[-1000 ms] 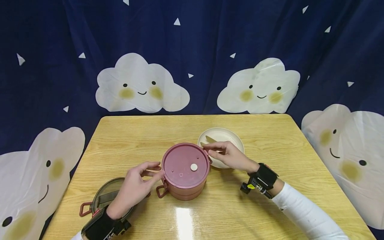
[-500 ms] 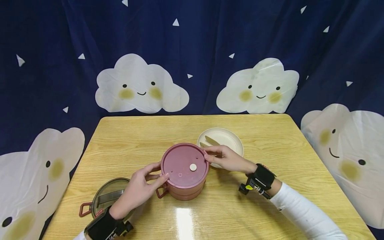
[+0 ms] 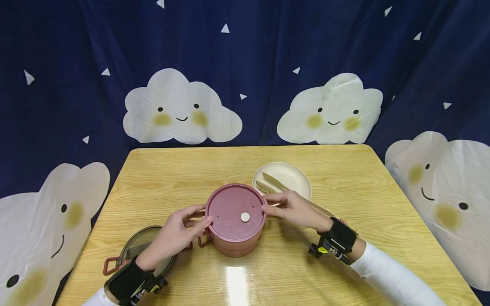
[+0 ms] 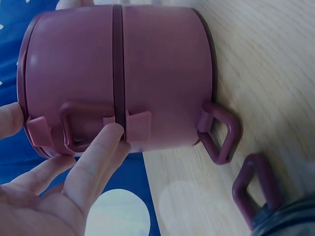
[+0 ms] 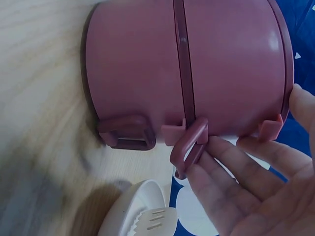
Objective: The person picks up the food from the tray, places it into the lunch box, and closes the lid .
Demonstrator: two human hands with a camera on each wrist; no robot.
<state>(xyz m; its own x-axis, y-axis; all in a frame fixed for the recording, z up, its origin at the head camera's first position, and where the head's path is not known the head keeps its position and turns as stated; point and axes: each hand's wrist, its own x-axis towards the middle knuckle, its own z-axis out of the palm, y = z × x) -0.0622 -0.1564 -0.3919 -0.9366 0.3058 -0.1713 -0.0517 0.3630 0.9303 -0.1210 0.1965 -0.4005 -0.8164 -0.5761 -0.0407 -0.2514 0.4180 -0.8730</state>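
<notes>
A round maroon two-tier lunch box (image 3: pixel 236 221) with a flat lid stands mid-table. My left hand (image 3: pixel 183 227) is at its left side: the thumb lies on the lid rim, and straight fingers (image 4: pixel 96 155) press on the side latch (image 4: pixel 74 125). At the box's right side is my right hand (image 3: pixel 289 209). Its thumb is at the lid edge, and its straight fingertips (image 5: pixel 221 172) push against a loop clasp (image 5: pixel 189 146). Neither hand lifts the box (image 5: pixel 187 69); it rests on the wooden table (image 3: pixel 344 170).
A cream plate (image 3: pixel 296 180) with a cream fork and knife sits just behind the right hand. A dark round lid (image 3: pixel 139 246) with maroon loop clasps (image 4: pixel 253 191) lies at the front left, under my left wrist. A dark blue cloud-print curtain surrounds the table.
Both hands have closed in on the box's sides. The right hand came off the plate's edge to the right clasp. The box shifted slightly.
</notes>
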